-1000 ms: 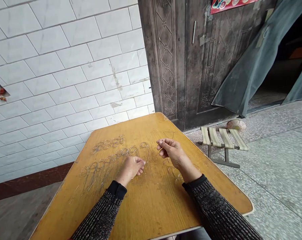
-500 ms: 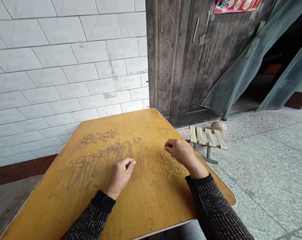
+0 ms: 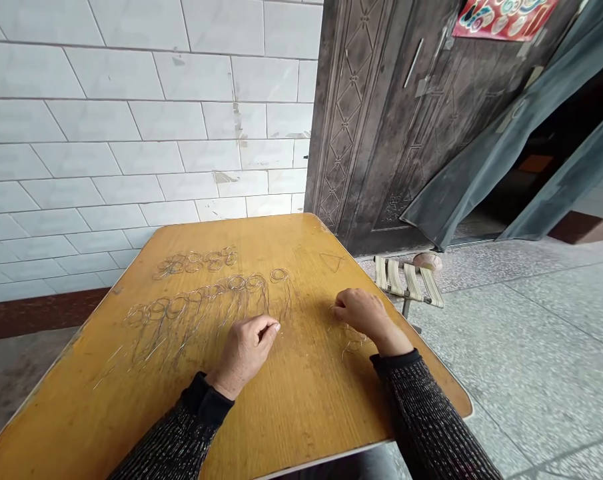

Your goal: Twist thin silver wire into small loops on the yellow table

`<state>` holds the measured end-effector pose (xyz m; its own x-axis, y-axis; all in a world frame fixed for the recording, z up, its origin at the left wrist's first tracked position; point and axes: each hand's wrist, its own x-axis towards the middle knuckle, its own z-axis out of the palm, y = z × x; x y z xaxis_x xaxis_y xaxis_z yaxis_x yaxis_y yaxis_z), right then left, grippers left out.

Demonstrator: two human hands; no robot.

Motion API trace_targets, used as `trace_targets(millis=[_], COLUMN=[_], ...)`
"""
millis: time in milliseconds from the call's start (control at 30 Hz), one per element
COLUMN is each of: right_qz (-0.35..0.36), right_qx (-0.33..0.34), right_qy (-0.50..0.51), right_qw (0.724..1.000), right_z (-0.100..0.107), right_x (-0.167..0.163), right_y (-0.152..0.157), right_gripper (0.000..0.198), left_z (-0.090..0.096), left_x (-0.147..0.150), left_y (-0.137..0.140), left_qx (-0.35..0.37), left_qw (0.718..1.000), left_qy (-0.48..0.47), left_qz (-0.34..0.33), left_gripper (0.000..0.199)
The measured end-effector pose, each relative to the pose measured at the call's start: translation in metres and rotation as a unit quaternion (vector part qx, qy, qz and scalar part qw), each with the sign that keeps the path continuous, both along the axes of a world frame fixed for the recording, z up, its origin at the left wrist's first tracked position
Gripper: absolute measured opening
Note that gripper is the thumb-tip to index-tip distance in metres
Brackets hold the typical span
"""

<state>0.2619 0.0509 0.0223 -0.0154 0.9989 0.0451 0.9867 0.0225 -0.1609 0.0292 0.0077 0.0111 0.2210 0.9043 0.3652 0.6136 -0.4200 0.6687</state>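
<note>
My left hand [image 3: 246,350] rests low over the table, thumb and fingers pinched together; whatever they hold is too small to make out. Beside it lies a row of thin wire loops [image 3: 236,283] with long loose tails, and a single wire loop [image 3: 280,275] sits at the row's right end. My right hand [image 3: 364,317] is over a small pile of wire rings [image 3: 354,343], partly covering them. Its fingers are curled down and together at the pile's far edge, their tips mostly hidden.
The wooden table [image 3: 301,413] carries another cluster of wire loops [image 3: 194,260] toward the back left. A bent wire piece [image 3: 332,261] lies near the right edge. A strap-topped folding stool [image 3: 408,280] stands beyond that edge, and a tiled wall [image 3: 146,120] borders the far side.
My right hand has lowered onto the pile of wire rings, its fingers now at them. My left hand stays pinched, nearly in place. The view has shifted slightly.
</note>
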Motion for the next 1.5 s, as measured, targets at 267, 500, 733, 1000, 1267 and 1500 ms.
trace_targets(millis=[267, 500, 733, 1000, 1267, 1500], right_qz=[0.007, 0.001, 0.05, 0.098, 0.11, 0.109], right_qx=[0.019, 0.045, -0.015, -0.051, -0.063, -0.044], right_qy=[0.069, 0.136, 0.441, 0.672, 0.666, 0.67], right_qw=[0.997, 0.99, 0.896, 0.732, 0.735, 0.733], right_z=[0.006, 0.012, 0.023, 0.006, 0.0, -0.001], right_x=[0.007, 0.006, 0.0, -0.036, -0.059, -0.062], right_y=[-0.002, -0.006, -0.012, -0.012, -0.019, -0.021], right_gripper=[0.019, 0.018, 0.023, 0.031, 0.032, 0.031], left_z=[-0.006, -0.009, -0.003, 0.006, 0.001, 0.002], left_x=[0.001, 0.001, 0.004, 0.006, 0.009, 0.011], left_y=[0.0, 0.001, -0.002, -0.008, -0.009, -0.008], left_qx=[0.013, 0.028, -0.011, -0.232, -0.305, -0.314], left_qw=[1.0, 0.998, 1.0, 0.944, 0.908, 0.899], left_qy=[0.0, 0.044, 0.001, -0.202, -0.264, -0.29], left_qz=[-0.025, -0.028, -0.024, -0.117, -0.117, -0.099], left_gripper=[0.02, 0.021, 0.02, 0.036, 0.031, 0.026])
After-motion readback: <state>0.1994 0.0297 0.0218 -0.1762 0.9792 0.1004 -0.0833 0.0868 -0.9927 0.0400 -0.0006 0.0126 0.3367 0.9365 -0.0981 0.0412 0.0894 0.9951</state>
